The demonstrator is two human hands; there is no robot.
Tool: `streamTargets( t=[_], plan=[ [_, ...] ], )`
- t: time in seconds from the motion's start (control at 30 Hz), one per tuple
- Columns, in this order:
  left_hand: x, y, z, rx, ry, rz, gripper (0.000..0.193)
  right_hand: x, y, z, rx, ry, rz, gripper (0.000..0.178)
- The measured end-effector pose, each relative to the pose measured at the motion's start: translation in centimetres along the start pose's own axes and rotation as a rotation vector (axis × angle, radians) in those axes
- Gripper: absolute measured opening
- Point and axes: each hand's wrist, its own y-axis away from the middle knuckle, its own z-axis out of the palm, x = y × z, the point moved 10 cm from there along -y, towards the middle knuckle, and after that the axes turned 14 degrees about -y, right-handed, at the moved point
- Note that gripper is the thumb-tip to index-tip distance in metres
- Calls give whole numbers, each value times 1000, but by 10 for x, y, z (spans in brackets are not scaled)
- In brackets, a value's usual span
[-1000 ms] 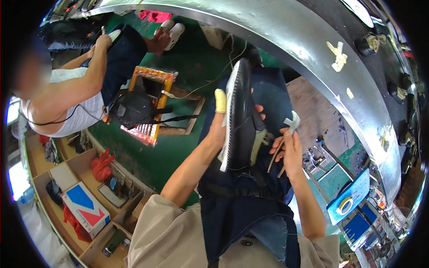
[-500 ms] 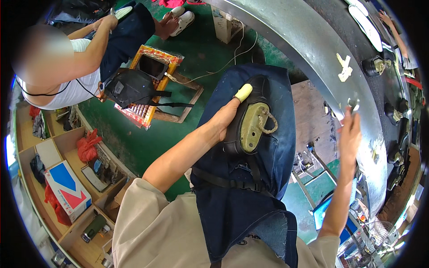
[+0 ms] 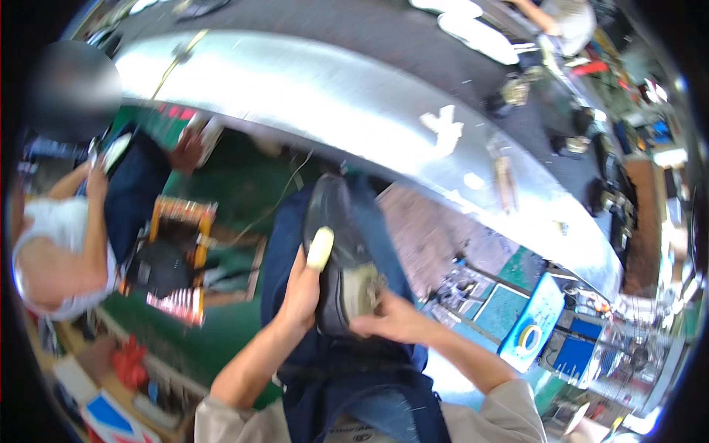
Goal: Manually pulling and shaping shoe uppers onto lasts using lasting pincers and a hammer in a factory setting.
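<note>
A black shoe [image 3: 334,214] rests over my apron-covered lap, toe pointing away from me, with an olive shoe last [image 3: 360,292] inside it. My left hand [image 3: 299,295] grips the shoe's left side; its thumb wears a yellow finger cover [image 3: 320,249]. At the heel end, my right hand [image 3: 391,319] holds the shoe and last, thumb near the heel's edge and fingers by the rope loop. Its other fingers are partly hidden and blurred. The dark blue apron [image 3: 284,236] spreads beneath the shoe.
A curved metal ledge [image 3: 317,81] runs ahead beside a dark conveyor belt [image 3: 354,37] bearing shoes. A long brownish tool [image 3: 504,181] lies on the ledge. To the left, another person [image 3: 66,251] sits near a stool with a black bag [image 3: 159,267]. A blue board [image 3: 533,325] stands at right.
My right hand has come back from the metal ledge to the shoe's heel end. The view has turned, and the shoe now points more straight ahead. My left hand keeps its hold.
</note>
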Motion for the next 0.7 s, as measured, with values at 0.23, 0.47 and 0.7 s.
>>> streamTargets(
  t=[0.23, 0.47, 0.7],
  plan=[
    [88, 14, 74, -177, -701, 759, 54, -113, 70, -95, 363, 19, -345, 91],
    [84, -20, 24, -78, -498, 460, 46, -227, 98, -326, 910, -289, -549, 56],
    [137, -46, -12, 209, -621, 663, 41, -304, 57, -364, 1158, 657, -726, 39]
  ],
)
